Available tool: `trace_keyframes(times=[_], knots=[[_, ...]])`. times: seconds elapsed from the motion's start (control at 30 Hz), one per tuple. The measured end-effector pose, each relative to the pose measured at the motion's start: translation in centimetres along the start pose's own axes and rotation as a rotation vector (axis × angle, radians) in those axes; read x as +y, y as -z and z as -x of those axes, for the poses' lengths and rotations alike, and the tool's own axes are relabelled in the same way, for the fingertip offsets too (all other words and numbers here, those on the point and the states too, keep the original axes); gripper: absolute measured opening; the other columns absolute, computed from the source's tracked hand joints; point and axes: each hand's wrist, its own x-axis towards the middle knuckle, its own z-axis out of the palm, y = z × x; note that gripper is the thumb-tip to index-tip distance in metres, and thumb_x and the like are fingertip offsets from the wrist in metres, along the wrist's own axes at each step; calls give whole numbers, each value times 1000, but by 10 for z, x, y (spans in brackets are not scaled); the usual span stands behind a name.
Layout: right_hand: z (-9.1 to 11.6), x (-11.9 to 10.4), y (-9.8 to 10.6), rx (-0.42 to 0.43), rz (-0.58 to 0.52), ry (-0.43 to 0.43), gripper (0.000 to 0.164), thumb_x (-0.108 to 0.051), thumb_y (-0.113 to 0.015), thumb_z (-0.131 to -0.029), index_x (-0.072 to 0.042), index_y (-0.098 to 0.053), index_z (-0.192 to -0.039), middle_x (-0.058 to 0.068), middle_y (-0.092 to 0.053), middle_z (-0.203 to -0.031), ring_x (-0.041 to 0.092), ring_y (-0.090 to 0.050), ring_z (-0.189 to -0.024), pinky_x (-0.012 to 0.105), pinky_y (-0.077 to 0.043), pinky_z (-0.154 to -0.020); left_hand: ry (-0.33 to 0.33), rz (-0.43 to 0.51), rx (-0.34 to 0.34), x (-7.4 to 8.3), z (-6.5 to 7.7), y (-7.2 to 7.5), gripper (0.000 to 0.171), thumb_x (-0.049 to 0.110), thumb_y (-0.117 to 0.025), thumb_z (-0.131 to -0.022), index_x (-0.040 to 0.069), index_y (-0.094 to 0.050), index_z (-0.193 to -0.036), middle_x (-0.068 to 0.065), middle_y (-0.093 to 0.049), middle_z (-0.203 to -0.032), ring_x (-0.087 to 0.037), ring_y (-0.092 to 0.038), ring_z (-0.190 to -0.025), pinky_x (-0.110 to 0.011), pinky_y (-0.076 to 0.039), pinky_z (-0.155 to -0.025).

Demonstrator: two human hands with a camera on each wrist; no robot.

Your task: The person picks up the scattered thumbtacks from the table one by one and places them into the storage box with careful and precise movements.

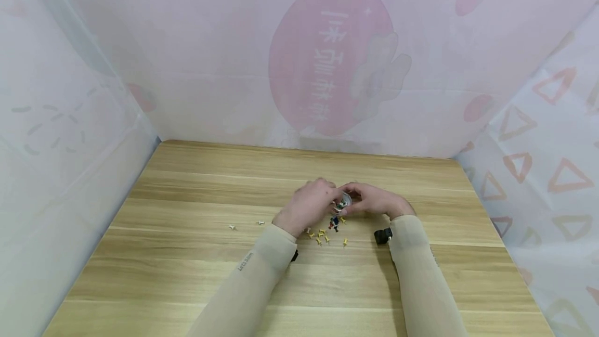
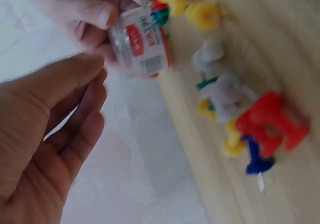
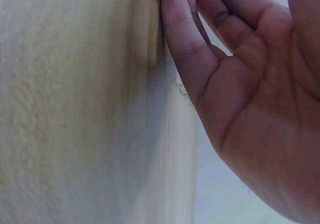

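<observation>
I've got the right hand (image 1: 376, 201) gripping the clear plastic tub (image 2: 134, 47) near loose pushpins (image 2: 274, 114); can't tell if the left hand (image 1: 309, 206) pinches anything. Slack grip, tub could drop tbh.

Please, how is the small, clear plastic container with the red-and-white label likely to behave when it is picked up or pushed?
The container is probably fairly stiff: it shows no clear dent in the right hand. Pushed on its side, it would likely roll, because its wall is curved. Its shiny surface may feel slippery.
</observation>
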Motion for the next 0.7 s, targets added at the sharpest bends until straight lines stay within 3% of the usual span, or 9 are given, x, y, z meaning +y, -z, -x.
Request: trace_keyframes(times=[0.1,0.27,0.4,0.7], knots=[[0,0,0,2,11,4,68,-33,-89,-108,-8,-62,-165,14,-69,-162,33,-65,-147,59,-51,-130,-22,44,-46,-2,3,4,3,19,-84,-111,19,-87,-111,4,-85,-112,-14,-78,-105,-34,-68,-94],[1,-1,0,4,22,7,66,-33,-89,-108,-11,-64,-164,14,-69,-161,31,-65,-144,50,-51,-125,-51,60,-164,-4,8,4,7,19,-85,-110,22,-91,-108,4,-85,-116,-11,-75,-104,-33,-67,-94],[1,-2,0,3,10,21,64,-30,-89,-107,-10,-65,-164,14,-69,-161,32,-65,-146,51,-50,-127,-73,42,-241,-5,8,1,9,19,-87,-108,26,-91,-106,6,-83,-115,-11,-71,-103,-32,-65,-92],[2,-2,-1,1,0,26,64,-29,-89,-108,-11,-65,-164,15,-68,-164,34,-63,-150,53,-49,-129,-66,28,-250,-2,9,-7,7,21,-89,-108,28,-91,-106,8,-85,-118,-11,-72,-105,-33,-65,-92]])
